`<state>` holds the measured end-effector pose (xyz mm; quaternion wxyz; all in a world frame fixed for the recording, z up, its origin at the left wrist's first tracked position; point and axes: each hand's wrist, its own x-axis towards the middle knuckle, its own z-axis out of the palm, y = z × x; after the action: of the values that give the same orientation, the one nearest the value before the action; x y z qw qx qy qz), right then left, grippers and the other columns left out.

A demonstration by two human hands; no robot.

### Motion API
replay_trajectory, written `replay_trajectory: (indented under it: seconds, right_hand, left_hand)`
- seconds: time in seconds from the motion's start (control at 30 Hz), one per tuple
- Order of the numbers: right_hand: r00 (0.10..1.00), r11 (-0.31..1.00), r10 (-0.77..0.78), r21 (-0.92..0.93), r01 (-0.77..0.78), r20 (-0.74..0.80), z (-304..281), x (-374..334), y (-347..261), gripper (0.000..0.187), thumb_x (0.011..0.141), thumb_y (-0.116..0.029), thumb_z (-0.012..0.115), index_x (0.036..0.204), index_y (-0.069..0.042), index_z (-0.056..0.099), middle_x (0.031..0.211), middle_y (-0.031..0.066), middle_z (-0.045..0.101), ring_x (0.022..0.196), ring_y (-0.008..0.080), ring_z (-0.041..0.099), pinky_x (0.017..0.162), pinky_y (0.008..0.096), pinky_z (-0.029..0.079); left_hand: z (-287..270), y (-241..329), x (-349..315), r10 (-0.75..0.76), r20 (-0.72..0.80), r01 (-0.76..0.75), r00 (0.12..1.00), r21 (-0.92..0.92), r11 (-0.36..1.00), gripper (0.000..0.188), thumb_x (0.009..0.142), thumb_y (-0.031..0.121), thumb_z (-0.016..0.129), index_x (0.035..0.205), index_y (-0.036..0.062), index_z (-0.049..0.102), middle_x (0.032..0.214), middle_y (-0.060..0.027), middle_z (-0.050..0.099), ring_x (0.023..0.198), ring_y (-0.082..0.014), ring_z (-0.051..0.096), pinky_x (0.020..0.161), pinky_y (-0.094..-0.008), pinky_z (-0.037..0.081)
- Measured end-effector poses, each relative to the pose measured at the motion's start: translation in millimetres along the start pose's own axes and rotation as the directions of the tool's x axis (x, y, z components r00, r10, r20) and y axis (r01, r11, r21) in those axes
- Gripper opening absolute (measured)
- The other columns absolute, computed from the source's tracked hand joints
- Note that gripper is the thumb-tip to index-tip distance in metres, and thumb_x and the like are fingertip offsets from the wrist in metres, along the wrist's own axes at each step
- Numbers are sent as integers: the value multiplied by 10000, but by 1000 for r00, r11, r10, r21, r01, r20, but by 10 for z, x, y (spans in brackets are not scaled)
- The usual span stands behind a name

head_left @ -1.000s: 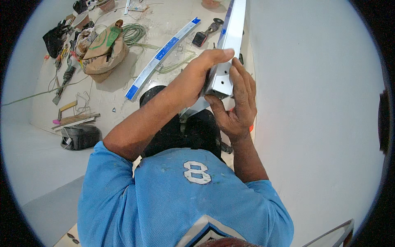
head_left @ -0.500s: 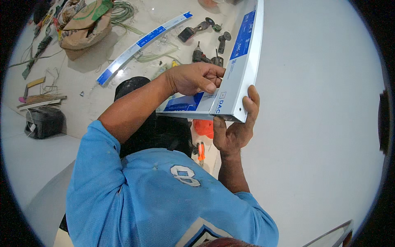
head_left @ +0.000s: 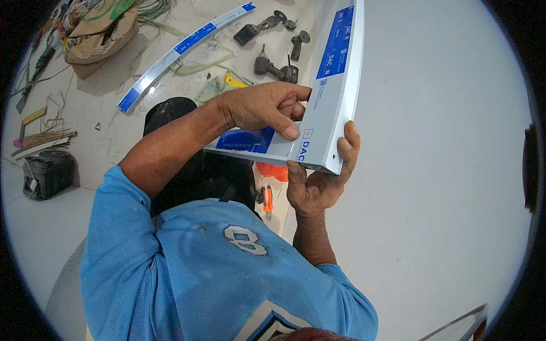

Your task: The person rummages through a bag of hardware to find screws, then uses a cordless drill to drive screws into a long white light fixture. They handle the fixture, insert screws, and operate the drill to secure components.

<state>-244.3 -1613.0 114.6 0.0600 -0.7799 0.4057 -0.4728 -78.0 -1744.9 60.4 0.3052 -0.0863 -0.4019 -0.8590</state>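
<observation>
Two white metal profiles with blue-printed protective film meet at a corner in front of me. The long profile (head_left: 330, 74) runs up toward the top edge, and the shorter profile (head_left: 244, 140) extends left above my lap. My left hand (head_left: 264, 111) reaches into the inner angle, its fingers curled at the long profile's inner edge and its thumb down by the joint. Some of those fingertips are hidden. From below, my right hand (head_left: 318, 187) grips the outer corner, thumb under the joint and fingers up the right side near a small hole.
A loose film-covered profile (head_left: 182, 51) lies on the floor at upper left. Around it are a cordless drill (head_left: 273, 68), an angle grinder (head_left: 256, 29), a brown sack (head_left: 102, 40) and a black case (head_left: 50, 175). Orange-handled pliers (head_left: 268, 200) lie beside me. A pale wall (head_left: 438, 142) fills the right.
The floor items and my torso have shifted left in view. My left thumb sits slightly lower by the joint. Both hands stay at the corner of the profiles.
</observation>
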Motion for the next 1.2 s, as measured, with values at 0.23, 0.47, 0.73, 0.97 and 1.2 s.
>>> replay_trajectory:
  seconds: [0.23, 0.47, 0.73, 0.97, 1.2]
  right_hand:
    - [997, 998, -61, -33, 59, -39, 64, 41, 15, 960, 824, -216, 912, 1584, -129, 331, 1602, 302, 348, 1445, 454, 500, 1113, 557, 549]
    - [989, 999, 24, 48, -17, -143, 201, -21, 12, 889, 787, -128, 829, 1533, -90, 347, 1564, 340, 367, 1440, 460, 499, 1130, 578, 522]
    - [988, 995, -21, -103, 6, -152, 202, -11, -25, 876, 799, -240, 901, 1498, -37, 412, 1514, 355, 491, 1378, 488, 563, 1107, 575, 503]
    - [994, 992, -96, -82, 93, -43, 15, 82, -3, 819, 858, -268, 897, 1507, 2, 478, 1516, 363, 522, 1339, 488, 601, 1094, 570, 514]
    - [988, 987, -146, -76, 141, -59, 5, 91, 7, 719, 922, -204, 828, 1516, 18, 489, 1526, 361, 521, 1317, 477, 622, 1052, 544, 542]
  left_hand:
    - [26, -22, 44, 43, 1, -43, 999, 43, 998, 967, 765, 124, 937, 1535, -105, 401, 1275, -250, 728, 1176, -275, 745, 1056, -428, 600]
    - [81, 25, 44, 32, -16, -31, 999, 33, 999, 972, 755, 136, 940, 1534, -98, 408, 1333, -232, 699, 1227, -266, 724, 1064, -435, 603]
    - [70, 103, -32, 10, -63, -4, 998, 92, 996, 1069, 643, 168, 997, 1531, -65, 449, 1314, -193, 710, 1247, -262, 706, 1114, -422, 565]
    - [40, 250, -113, -167, -111, 195, 980, 337, 921, 1288, 513, 263, 1084, 1573, -44, 420, 1401, -152, 670, 1289, -230, 657, 1138, -390, 506]
    - [153, 230, -114, -119, -192, 177, 974, 320, 931, 1259, 412, 234, 1068, 1503, -53, 511, 1357, -169, 688, 1321, -274, 644, 1195, -403, 462]
